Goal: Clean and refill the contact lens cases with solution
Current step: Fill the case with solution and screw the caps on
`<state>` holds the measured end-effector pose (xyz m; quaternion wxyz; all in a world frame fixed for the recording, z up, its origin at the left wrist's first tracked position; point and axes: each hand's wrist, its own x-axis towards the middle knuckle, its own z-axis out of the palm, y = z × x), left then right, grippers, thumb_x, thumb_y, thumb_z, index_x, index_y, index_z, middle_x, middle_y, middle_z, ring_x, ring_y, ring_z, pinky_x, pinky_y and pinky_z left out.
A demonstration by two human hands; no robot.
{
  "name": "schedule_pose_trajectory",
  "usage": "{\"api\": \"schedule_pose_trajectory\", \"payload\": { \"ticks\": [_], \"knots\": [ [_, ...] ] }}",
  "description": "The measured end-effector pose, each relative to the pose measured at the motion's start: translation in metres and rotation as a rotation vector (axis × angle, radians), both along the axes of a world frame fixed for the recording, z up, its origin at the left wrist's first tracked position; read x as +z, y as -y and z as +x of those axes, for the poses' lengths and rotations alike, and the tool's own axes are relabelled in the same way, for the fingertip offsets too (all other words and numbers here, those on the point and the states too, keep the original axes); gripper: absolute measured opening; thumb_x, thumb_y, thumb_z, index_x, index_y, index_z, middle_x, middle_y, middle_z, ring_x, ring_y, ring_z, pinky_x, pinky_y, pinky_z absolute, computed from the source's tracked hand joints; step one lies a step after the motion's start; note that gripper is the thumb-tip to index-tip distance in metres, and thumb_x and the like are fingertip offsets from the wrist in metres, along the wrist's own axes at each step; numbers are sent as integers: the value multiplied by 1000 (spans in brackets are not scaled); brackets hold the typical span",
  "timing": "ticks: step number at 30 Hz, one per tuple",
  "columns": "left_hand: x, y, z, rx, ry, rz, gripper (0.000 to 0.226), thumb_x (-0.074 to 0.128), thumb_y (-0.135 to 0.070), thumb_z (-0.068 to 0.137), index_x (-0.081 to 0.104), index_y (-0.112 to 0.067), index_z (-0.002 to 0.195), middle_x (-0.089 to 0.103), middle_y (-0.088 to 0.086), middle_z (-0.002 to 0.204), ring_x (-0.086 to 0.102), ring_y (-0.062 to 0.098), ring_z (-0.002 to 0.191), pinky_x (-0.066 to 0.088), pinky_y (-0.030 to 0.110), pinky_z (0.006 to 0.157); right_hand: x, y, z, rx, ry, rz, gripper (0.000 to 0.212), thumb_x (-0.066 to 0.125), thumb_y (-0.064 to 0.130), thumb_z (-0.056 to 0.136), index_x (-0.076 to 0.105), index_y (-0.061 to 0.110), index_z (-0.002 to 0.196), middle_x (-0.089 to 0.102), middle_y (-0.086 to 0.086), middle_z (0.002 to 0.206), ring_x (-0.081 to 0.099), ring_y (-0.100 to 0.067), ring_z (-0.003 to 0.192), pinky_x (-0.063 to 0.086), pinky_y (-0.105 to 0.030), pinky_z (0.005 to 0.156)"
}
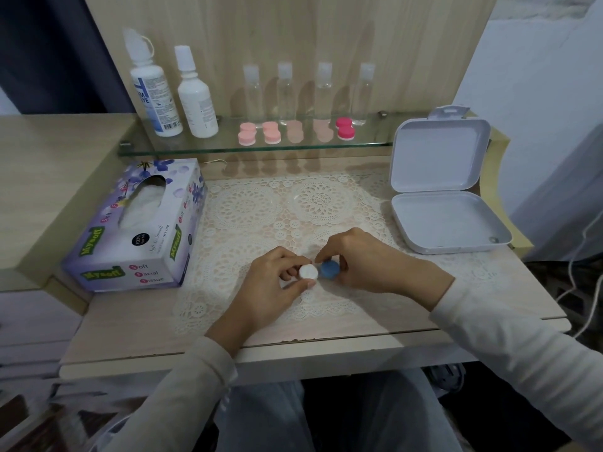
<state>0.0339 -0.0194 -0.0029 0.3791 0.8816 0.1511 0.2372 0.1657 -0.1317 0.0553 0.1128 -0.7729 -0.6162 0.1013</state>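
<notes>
1. Tissue box [137, 230]: left side of the table, opening up, long axis running near to far.
2. Two white solution bottles [197, 102]: upright, side by side, at the left end of the glass shelf [375, 144] at the far side.
3. Your left hand [270, 282]: centre near, fingers curled, thumb and forefinger pinching the white cap [308, 271].
4. Contact lens case [318, 270]: between your two hands, over the lace mat [261, 207]. Its long axis runs left to right, with the white cap on the left and the blue cap [329, 269] on the right, both caps facing up. Whether it rests on the mat or is lifted cannot be told.
5. Your right hand [365, 256]: fingers curled, fingertips gripping the blue cap.
6. Row of pink lens cases [272, 132]: on the shelf, with four clear bottles [287, 93] upright just behind them.
7. White hinged box [447, 220]: right side of the table, lid standing open.
</notes>
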Motion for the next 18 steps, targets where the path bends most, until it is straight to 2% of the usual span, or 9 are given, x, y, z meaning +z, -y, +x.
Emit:
{"api": "schedule_pose_trajectory", "payload": {
  "ticks": [2,4,5,7,10,11,13,15,18],
  "knots": [
    [0,0,0,-6,-1,-3,26,75,-13,74,70,-15,99,59,-5,87,52,3,83,40,10,70,-3,0,1,-17,19,-2,19,61,7,79,71,7,95,68,-7,90,51,-13,72,40,-13,60],
    [0,0,0,-7,2,-8,25,75,-12,73,70,-15,98,58,-5,87,52,1,82,41,10,70,-5,-1,2,-65,56,-10,16,64,16,78,70,4,86,67,-12,83,56,-22,75,49,-32,66],
    [0,0,0,-5,2,-10,25,75,-12,73,70,-15,98,58,-4,87,52,0,82,41,10,70,-4,-1,2,-79,67,-15,18,66,19,77,69,3,84,66,-12,81,56,-23,75,49,-36,67],
    [1,1,0,0,1,-11,25,75,-12,73,70,-15,98,59,-3,87,52,0,81,41,10,70,-1,-1,3,-60,44,-11,18,67,19,77,69,4,87,67,-10,85,53,-19,70,47,-31,63],
    [1,1,0,3,-2,-15,25,75,-12,74,70,-15,98,59,-4,87,51,0,81,40,9,70,1,1,1,-4,2,9,21,63,7,79,71,10,99,69,-3,92,48,-7,66,36,-10,56],
    [1,1,0,1,-3,-16,25,75,-12,74,70,-15,99,58,-6,87,52,0,81,40,9,70,-1,2,2,-6,14,12,20,63,7,79,71,10,97,69,-4,90,51,-9,70,37,-11,57],
    [1,1,-1,-4,0,-12,26,75,-11,74,70,-14,99,57,-8,86,52,-1,82,40,9,70,-3,1,4,-36,36,13,16,65,12,77,71,8,92,69,-6,85,58,-17,76,45,-23,64],
    [1,1,0,-4,0,-5,26,75,-12,74,70,-14,100,56,-9,86,52,-1,81,40,9,70,-2,1,3,-34,14,13,19,65,12,76,70,7,93,69,-7,86,57,-17,75,48,-30,67],
    [0,1,0,1,-4,-2,26,75,-13,74,70,-15,100,57,-8,86,52,0,81,40,9,70,-1,2,2,2,9,14,24,61,4,78,71,10,99,69,-5,90,52,-12,72,45,-26,66]
  ]
}}
